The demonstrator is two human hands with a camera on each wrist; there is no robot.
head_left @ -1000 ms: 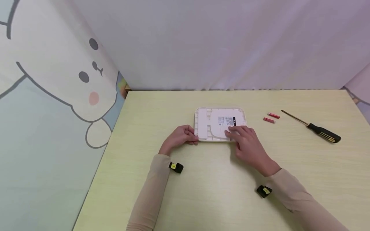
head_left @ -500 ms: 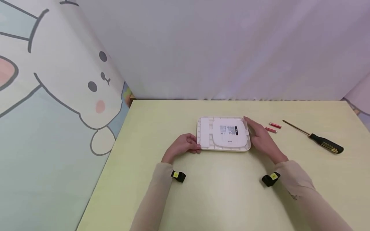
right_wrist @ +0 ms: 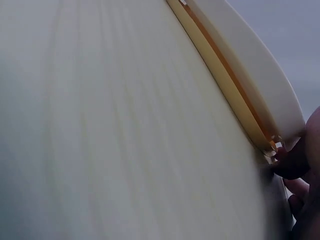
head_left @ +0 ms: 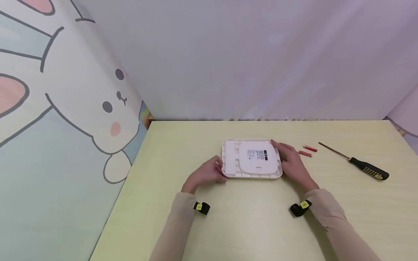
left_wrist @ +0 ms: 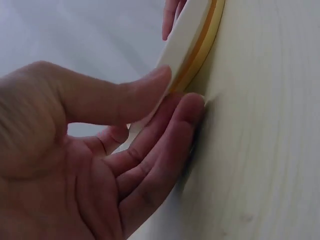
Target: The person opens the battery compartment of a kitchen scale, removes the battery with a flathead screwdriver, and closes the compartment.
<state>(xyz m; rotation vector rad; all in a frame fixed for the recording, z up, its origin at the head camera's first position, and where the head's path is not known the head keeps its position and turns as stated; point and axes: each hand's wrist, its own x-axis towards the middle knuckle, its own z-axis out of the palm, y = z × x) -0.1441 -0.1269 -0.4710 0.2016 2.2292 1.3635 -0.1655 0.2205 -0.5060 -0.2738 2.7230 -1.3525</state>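
A flat white device with rounded corners and a ribbed underside lies face down on the table. Its raised middle panel bears a printed label. My left hand grips the left edge near the front corner, thumb against the white side and fingers curled in below. At the opposite end, my right hand holds the right edge, its fingers reaching the far corner. In the right wrist view, the device's white side sits above an orange and yellow rim, and only part of the hand shows.
Two small red batteries lie right of the device, close beyond the right hand. Farther right rests a screwdriver with a black and yellow handle. Behind the table's back edge hangs a pale curtain; a rabbit-printed cloth hangs at the left.
My right hand has moved from the device's underside to its right edge. My left hand stays at the left edge. The head view has tilted, so the scene sits lower.
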